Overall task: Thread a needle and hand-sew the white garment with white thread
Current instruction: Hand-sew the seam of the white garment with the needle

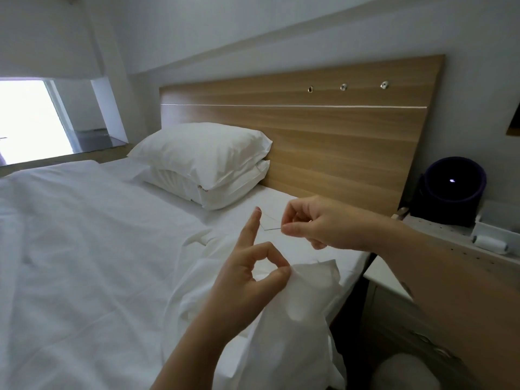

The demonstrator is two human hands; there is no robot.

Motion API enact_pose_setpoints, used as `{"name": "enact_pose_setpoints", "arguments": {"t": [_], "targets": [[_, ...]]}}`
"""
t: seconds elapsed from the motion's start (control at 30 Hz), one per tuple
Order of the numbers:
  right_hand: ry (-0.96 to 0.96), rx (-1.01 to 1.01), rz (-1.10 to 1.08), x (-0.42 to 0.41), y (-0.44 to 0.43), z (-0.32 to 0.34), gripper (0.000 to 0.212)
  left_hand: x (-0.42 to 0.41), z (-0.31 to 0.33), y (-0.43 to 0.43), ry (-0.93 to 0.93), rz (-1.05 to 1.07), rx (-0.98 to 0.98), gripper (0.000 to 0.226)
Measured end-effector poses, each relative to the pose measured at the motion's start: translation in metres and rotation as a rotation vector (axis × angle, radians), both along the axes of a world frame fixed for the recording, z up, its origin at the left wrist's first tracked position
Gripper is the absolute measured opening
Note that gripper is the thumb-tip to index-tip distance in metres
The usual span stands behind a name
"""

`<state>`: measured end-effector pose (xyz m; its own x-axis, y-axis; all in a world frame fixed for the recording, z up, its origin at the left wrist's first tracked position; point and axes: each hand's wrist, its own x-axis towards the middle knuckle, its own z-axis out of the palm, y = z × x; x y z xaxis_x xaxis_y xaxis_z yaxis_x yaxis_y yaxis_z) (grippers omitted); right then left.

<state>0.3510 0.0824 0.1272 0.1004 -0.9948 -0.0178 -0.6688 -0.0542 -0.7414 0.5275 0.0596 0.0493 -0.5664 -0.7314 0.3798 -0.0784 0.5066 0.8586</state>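
Observation:
My left hand [247, 280] pinches the upper edge of the white garment [298, 319] between thumb and a bent finger, while its index finger points up. A thin white thread [267, 218] runs from that fingertip to the needle [274, 228]. My right hand [323, 223] pinches the needle's right end between thumb and forefinger, its tip pointing left. The garment hangs down over the bed's right edge, below both hands.
A bed with a white sheet [84, 263] fills the left, with two stacked pillows [205, 164] against a wooden headboard [323, 130]. On the bedside table [394, 277] to the right stand a dark round device [453, 187] and a white thread spool [491, 244].

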Motion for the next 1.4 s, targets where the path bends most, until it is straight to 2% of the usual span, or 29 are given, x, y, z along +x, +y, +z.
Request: {"name": "enact_pose_setpoints", "arguments": {"t": [0.07,0.2,0.33,0.4,0.5,0.6,0.67,0.77,0.9,1.0,1.17,1.3,1.4], "targets": [[-0.065,0.042,0.031,0.001,0.002,-0.003,0.007,0.000,0.001,0.001,0.006,0.008,-0.022,0.013],[-0.392,0.151,0.087,0.002,0.004,-0.008,0.006,0.001,0.000,0.001,0.010,0.018,-0.044,0.012],[-0.500,0.185,0.117,0.003,0.003,-0.012,0.006,0.002,0.000,0.001,0.037,0.019,-0.035,0.008],[-0.533,0.174,0.099,0.004,0.003,-0.015,0.006,0.002,0.000,0.001,0.038,0.021,-0.035,0.008],[-0.634,0.102,0.045,0.004,0.001,-0.015,0.019,0.003,-0.001,0.000,0.019,0.020,-0.035,0.011],[-0.683,-0.045,-0.133,-0.005,-0.007,-0.012,0.024,0.005,-0.002,-0.002,0.025,0.008,0.002,0.013],[-0.624,-0.186,-0.297,-0.017,-0.017,-0.013,0.020,0.006,-0.002,-0.003,0.056,-0.008,0.041,0.012],[-0.368,-0.366,-0.530,-0.037,-0.037,-0.026,0.018,0.007,-0.002,-0.005,0.122,-0.016,0.061,0.009],[-0.050,-0.505,-0.634,-0.056,-0.053,-0.045,0.022,0.007,0.002,-0.006,0.240,-0.059,0.120,0.008],[0.108,-0.528,-0.658,-0.064,-0.057,-0.057,0.015,0.008,0.004,-0.006,0.296,-0.108,0.157,0.005],[0.188,-0.515,-0.736,-0.076,-0.056,-0.072,0.008,0.011,0.001,-0.008,0.335,-0.158,0.213,0.007],[0.198,-0.543,-0.749,-0.078,-0.055,-0.071,0.012,0.010,-0.001,-0.010,0.349,-0.157,0.260,0.008],[0.035,-0.597,-0.746,-0.071,-0.054,-0.060,0.011,0.009,-0.002,-0.013,0.329,-0.110,0.280,0.012]]}}
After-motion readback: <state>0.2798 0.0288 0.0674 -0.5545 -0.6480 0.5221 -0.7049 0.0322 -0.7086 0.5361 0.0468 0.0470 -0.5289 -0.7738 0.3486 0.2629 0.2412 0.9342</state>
